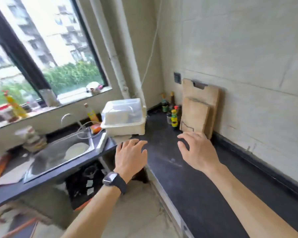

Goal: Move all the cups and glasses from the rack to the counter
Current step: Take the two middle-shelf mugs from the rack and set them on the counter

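White rack (pixel 124 125) stands just beyond left hand (pixel 130 156) and right hand (pixel 197 152), both spread, empty.

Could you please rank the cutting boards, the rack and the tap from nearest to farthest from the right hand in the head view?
1. Cutting boards, just beyond the right hand, against the wall.
2. Rack, to its left.
3. Tap, far left, over the sink.
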`<state>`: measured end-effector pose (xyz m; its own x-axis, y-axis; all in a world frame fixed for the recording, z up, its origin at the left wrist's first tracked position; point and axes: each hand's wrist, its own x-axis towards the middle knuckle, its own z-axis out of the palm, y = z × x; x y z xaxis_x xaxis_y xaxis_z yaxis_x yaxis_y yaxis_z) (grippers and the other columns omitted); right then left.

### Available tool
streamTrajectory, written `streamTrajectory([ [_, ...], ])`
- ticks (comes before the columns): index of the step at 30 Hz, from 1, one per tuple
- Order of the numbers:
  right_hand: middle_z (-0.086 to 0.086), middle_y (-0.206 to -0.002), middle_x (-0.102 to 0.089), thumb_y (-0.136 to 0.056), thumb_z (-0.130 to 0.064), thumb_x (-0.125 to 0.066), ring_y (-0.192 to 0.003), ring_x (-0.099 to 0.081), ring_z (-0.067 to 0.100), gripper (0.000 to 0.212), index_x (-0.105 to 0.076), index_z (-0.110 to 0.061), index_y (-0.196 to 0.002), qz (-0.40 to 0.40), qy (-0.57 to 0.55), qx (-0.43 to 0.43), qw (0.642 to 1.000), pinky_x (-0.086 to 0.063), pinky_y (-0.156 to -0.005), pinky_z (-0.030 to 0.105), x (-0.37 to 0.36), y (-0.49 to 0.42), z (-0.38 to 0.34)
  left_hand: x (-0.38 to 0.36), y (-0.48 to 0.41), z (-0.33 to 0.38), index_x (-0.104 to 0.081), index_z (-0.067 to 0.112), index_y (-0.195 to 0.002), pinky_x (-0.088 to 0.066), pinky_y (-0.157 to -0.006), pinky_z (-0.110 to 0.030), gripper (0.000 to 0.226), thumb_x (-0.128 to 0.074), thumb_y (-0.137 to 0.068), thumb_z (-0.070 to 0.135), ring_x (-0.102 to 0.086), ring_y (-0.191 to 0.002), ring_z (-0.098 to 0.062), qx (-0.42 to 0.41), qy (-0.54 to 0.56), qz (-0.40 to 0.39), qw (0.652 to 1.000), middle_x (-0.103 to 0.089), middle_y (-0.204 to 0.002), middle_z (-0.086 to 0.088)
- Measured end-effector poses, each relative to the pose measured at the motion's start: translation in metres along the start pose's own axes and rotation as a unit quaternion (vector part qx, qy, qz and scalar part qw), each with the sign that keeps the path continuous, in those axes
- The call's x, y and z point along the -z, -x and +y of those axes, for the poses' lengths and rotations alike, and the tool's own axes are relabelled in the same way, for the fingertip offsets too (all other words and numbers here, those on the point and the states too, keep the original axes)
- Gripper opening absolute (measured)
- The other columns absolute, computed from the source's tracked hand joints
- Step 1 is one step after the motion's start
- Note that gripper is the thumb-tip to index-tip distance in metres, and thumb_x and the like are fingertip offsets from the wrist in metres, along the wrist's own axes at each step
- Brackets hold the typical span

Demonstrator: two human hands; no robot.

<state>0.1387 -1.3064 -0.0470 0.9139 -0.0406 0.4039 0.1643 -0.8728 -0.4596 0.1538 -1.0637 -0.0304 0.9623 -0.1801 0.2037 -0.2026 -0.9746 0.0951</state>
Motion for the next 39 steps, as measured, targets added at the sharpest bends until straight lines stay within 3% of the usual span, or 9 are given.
streamTrajectory([
  [1,-0.005,-0.128,-0.068,-0.097,-0.034,-0.055,-0.125,-0.052,0.023,0.031,-0.069,-0.023,-0.123,-0.024,-0.012,0.029,0.999,-0.045,-0.100,0.041,-0.007,-0.005,-0.035,0.013,0.013,-0.030,-0.052,0.042,-0.136,-0.033,-0.111,-0.043,0.042,-0.045,-0.094,0.044,-0.048,-0.131,-0.019,0.032,-0.008,0.021,0.999,-0.056,-0.141,0.011],
  [3,-0.006,-0.128,-0.068,-0.097,-0.036,-0.056,-0.126,-0.051,0.022,0.033,-0.068,-0.025,-0.125,-0.091,-0.050,0.192,0.976,-0.047,-0.098,0.042,-0.052,-0.005,-0.179,0.070,0.100,-0.152,-0.052,0.043,-0.136,-0.033,-0.111,-0.045,0.042,-0.044,-0.095,0.045,-0.048,-0.131,-0.020,0.200,-0.045,0.073,0.976,-0.057,-0.141,0.009],
  [8,-0.009,-0.130,-0.066,-0.096,-0.043,-0.050,-0.125,-0.051,0.017,0.038,-0.062,-0.031,-0.131,-0.117,-0.050,0.247,0.961,-0.045,-0.101,0.036,-0.081,0.014,-0.239,0.098,0.145,-0.194,-0.052,0.042,-0.137,-0.034,-0.111,-0.043,0.044,-0.048,-0.093,0.045,-0.047,-0.132,-0.019,0.240,-0.031,0.069,0.968,-0.057,-0.141,0.008],
  [13,-0.009,-0.136,-0.063,-0.097,-0.044,-0.050,-0.134,-0.045,0.017,0.043,-0.058,-0.031,-0.138,-0.152,-0.091,0.362,0.915,-0.038,-0.111,0.038,-0.127,0.049,-0.407,0.150,0.251,-0.316,-0.054,0.041,-0.135,-0.039,-0.103,-0.041,0.046,-0.052,-0.089,0.044,-0.052,-0.123,-0.020,0.336,-0.045,0.121,0.933,-0.060,-0.136,0.010],
  [20,-0.009,-0.134,-0.063,-0.098,-0.043,-0.050,-0.135,-0.043,0.016,0.041,-0.055,-0.034,-0.137,-0.143,-0.128,0.395,0.898,-0.040,-0.107,0.041,-0.177,0.074,-0.580,0.210,0.342,-0.468,-0.050,0.043,-0.138,-0.040,-0.103,-0.041,0.047,-0.051,-0.091,0.046,-0.052,-0.124,-0.019,0.370,-0.086,0.121,0.917,-0.057,-0.139,0.010],
  [26,-0.010,-0.128,-0.066,-0.098,-0.043,-0.051,-0.132,-0.047,0.016,0.040,-0.056,-0.032,-0.136,-0.143,-0.156,0.392,0.895,-0.042,-0.107,0.042,-0.219,0.078,-0.678,0.243,0.372,-0.569,-0.047,0.040,-0.142,-0.034,-0.112,-0.045,0.051,-0.050,-0.091,0.044,-0.046,-0.133,-0.020,0.374,-0.085,0.144,0.912,-0.053,-0.145,0.006],
  [39,-0.011,-0.124,-0.070,-0.097,-0.043,-0.050,-0.124,-0.053,0.017,0.034,-0.065,-0.033,-0.126,-0.124,-0.168,0.381,0.901,-0.047,-0.098,0.038,-0.374,0.013,-0.853,0.246,0.321,-0.807,-0.043,0.046,-0.142,-0.035,-0.107,-0.043,0.050,-0.046,-0.092,0.045,-0.047,-0.130,-0.019,0.354,-0.088,0.146,0.920,-0.053,-0.144,0.010],
])
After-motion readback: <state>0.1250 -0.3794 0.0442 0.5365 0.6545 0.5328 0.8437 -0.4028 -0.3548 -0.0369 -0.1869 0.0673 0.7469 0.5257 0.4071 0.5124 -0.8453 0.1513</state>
